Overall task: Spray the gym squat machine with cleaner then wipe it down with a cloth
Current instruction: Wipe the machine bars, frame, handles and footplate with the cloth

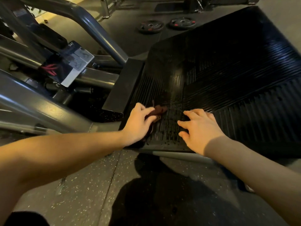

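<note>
The squat machine's black ribbed footplate [228,70] fills the right half of the view, tilted up away from me. Its near left corner is dotted with wet droplets. My left hand [138,124] lies on a dark reddish-brown cloth [160,110] at that corner, fingers curled over it and pressing it to the ribs. My right hand [198,126] rests on the plate just right of the wet patch, fingers spread and holding nothing. No spray bottle is in view.
Grey steel frame tubes [97,30] of the machine run along the left, with an instruction label [76,62] between them. Two weight plates [150,26] lie on the floor behind. Speckled rubber flooring [81,193] is under me.
</note>
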A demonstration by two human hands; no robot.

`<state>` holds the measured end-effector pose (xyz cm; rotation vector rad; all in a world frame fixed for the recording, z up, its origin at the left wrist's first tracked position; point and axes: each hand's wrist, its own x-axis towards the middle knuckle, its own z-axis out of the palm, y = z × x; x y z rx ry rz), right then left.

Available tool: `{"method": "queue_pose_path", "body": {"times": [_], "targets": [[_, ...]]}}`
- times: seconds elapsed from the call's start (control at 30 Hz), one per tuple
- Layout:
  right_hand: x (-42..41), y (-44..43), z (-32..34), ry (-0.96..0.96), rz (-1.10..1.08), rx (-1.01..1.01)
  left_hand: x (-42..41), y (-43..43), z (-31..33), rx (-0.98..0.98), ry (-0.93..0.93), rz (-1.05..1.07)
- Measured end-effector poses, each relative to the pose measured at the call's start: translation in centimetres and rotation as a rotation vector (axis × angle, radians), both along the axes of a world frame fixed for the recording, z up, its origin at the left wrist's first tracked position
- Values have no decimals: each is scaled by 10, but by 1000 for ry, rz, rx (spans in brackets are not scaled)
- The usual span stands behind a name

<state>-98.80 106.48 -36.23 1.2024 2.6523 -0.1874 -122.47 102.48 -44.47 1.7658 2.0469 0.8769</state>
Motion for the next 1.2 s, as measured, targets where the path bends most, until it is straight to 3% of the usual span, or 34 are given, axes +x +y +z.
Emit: {"method": "queue_pose_path", "body": {"times": [0.2, 0.33, 0.57, 0.97, 1.1, 1.2], "targets": [[1, 0, 0, 13, 14, -4, 12, -90, 2, -61, -15, -95], [4, -1, 3, 31, 0, -19, 12, -44, -2, 21, -22, -1], [24, 3, 18, -2, -100, 10, 14, 83, 4, -63, -95, 199], [49, 9, 23, 38, -132, 30, 42, -64, 17, -26, -36, -202], [50, 8, 20, 34, -136, 51, 47, -33, 19, 14, -53, -178], [51, 9, 21, 32, -141, 40, 44, 38, 12, 30, -19, -45]]}}
